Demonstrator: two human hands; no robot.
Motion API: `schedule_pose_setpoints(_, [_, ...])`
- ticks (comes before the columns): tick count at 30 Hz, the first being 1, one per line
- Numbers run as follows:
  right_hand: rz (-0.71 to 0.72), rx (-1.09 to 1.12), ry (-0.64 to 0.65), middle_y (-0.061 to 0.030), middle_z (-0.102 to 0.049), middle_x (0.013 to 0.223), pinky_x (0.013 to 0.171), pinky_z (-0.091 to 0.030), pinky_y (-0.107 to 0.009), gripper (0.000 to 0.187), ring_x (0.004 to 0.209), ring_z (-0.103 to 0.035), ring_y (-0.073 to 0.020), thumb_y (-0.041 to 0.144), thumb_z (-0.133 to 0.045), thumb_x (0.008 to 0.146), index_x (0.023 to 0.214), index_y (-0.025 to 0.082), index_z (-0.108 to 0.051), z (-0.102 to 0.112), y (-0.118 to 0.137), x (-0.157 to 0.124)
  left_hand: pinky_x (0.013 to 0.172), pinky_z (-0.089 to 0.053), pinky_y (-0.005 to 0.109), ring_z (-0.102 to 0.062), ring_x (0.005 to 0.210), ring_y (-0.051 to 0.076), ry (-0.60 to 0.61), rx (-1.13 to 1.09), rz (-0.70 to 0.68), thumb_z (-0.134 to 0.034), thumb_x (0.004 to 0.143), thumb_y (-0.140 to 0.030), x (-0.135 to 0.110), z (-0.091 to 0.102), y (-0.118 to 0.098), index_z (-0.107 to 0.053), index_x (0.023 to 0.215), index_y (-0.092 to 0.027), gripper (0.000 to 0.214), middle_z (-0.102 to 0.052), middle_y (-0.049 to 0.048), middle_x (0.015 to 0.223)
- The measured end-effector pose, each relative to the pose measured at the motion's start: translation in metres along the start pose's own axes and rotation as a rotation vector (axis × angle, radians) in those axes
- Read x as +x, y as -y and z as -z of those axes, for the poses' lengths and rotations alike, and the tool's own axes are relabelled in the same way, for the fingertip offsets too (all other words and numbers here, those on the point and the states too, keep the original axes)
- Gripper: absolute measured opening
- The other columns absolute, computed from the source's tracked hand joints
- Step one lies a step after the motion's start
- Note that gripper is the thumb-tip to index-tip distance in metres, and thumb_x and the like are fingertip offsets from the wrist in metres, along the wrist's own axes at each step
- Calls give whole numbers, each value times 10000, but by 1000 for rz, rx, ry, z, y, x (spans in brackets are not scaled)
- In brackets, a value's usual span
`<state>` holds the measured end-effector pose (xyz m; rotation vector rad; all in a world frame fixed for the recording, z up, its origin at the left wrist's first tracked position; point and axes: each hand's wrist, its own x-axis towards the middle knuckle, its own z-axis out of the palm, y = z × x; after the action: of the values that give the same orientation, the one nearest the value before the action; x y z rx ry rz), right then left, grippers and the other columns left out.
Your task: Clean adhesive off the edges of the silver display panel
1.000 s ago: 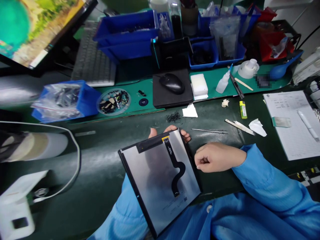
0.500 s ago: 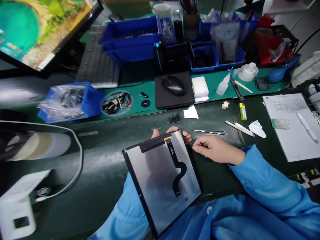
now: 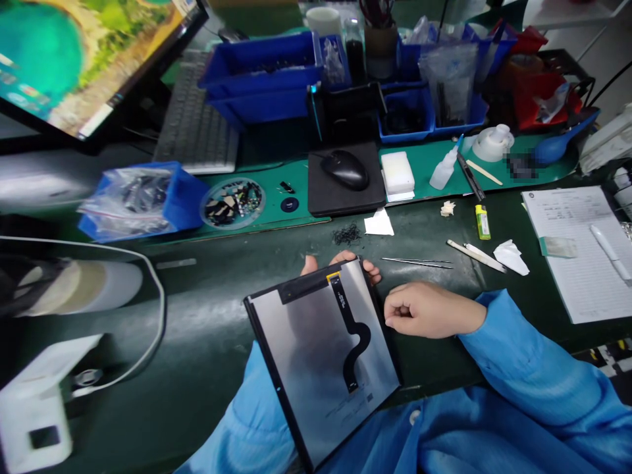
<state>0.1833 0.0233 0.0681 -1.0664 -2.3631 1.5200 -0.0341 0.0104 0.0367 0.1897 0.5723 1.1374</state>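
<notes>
A tablet display panel (image 3: 316, 355) with a silvery back and a black wavy flex cable (image 3: 353, 336) lies tilted over the table's near edge. My left hand (image 3: 340, 262) holds it from underneath; only the fingertips show past its far edge. My right hand (image 3: 424, 309) rests on the dark mat just right of the panel, fingers curled into a loose fist close to the panel's right edge. Whether anything small is pinched in it is hidden. Thin metal tweezers (image 3: 417, 263) lie just beyond my right hand.
A mouse (image 3: 345, 169) on a black pad, white foam block (image 3: 397, 172), squeeze bottle (image 3: 443, 168), yellow lighter (image 3: 482, 221), white sticks (image 3: 476, 256) and paper scraps lie beyond. A paper form with pen (image 3: 582, 250) is right. Blue bins (image 3: 261, 72), keyboard (image 3: 195, 125), monitor (image 3: 74, 59) stand behind.
My right hand reached up toward the panel's top right corner, then drew back down beside its right edge with fingers curled. The panel stayed nearly still.
</notes>
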Motion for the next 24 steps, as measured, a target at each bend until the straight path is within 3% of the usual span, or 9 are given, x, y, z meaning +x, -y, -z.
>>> schedule_pose_setpoints(9, [95,12,144,55,-588,712,621,-361,-249,159,662,-533,-111,105,-650,864,738,201,-635,3,-5,-3,1027,-584,493,-722,1097,324,28,33,-24,-555,980,-678,2,15,0,-752,1084,-206,522,-743,140,1099])
schedule_pose_setpoints(17, [50,41,270,62,-638,720,604,-371,-238,124,628,-551,-98,116,-681,834,746,203,-685,7,-5,-9,1053,-578,481,-723,1093,316,2,5,-12,-528,993,-679,2,11,-1,-763,1087,-198,544,-736,146,1097])
schedule_pose_setpoints(20, [-49,51,194,48,-689,743,608,-386,-247,99,629,-575,-107,183,-691,890,803,203,-734,8,-4,-7,1068,-574,472,-724,1091,303,33,4,-25,-541,993,-674,2,11,-1,-763,1092,-199,533,-741,134,1102])
schedule_pose_setpoints(24, [-168,79,-73,7,-757,852,672,-423,-273,145,726,-632,-141,285,-662,986,945,203,-773,6,-3,-2,1063,-578,463,-724,1115,297,79,2,-23,-541,1001,-665,1,12,-2,-752,1118,-207,517,-746,124,1119])
